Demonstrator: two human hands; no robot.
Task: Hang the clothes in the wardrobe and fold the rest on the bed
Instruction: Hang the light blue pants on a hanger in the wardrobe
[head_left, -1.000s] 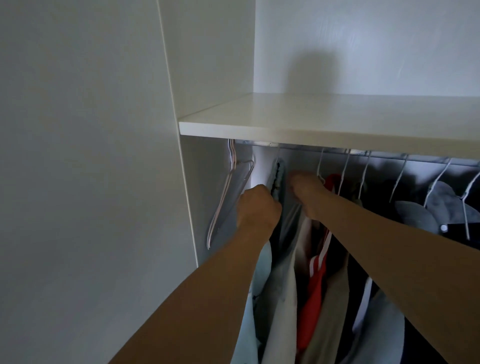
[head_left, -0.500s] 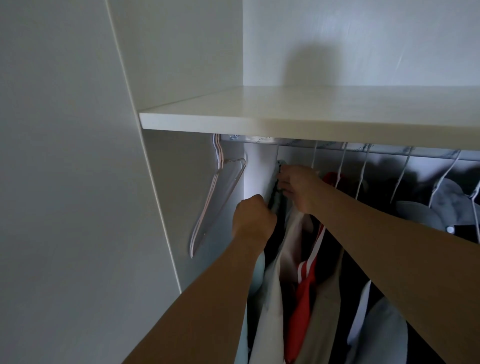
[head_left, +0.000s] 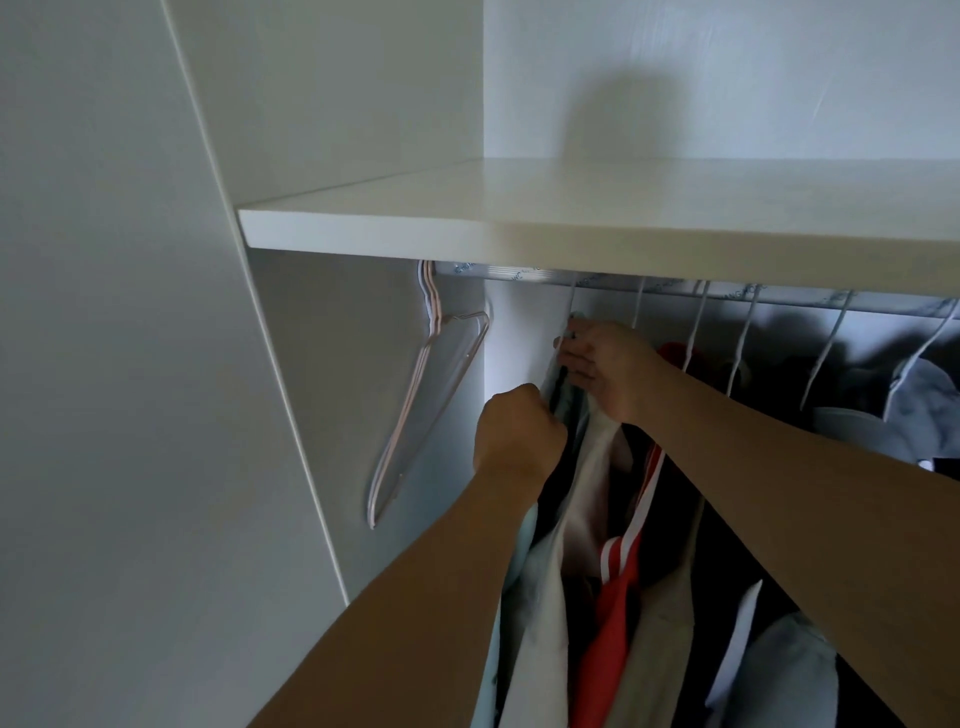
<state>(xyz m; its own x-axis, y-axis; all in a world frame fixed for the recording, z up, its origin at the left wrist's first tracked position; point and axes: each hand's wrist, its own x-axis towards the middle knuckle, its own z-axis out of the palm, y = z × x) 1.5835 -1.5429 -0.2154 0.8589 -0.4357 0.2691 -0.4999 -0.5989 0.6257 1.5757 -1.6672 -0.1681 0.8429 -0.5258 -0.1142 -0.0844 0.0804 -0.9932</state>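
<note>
Both my arms reach up under the white wardrobe shelf (head_left: 571, 228) toward the metal rail (head_left: 675, 288). My left hand (head_left: 514, 436) is closed as a fist on the shoulder of a pale garment (head_left: 576, 499) hanging at the left end of the rail. My right hand (head_left: 608, 369) pinches the top of the same garment at its white hanger hook (head_left: 569, 317). Beside it hang a red garment with white stripes (head_left: 613, 597), a beige one (head_left: 670, 639) and dark clothes.
Empty pink and clear hangers (head_left: 426, 395) dangle at the rail's far left against the wardrobe side panel (head_left: 332, 415). More white hanger hooks (head_left: 743, 338) and grey garments (head_left: 924, 400) fill the rail to the right. The wardrobe's outer wall (head_left: 130, 364) stands at left.
My right hand has moved left and up from among the clothes to the hanger hook of the pale garment. My left hand stays gripped on the garment's shoulder. The view shifted slightly.
</note>
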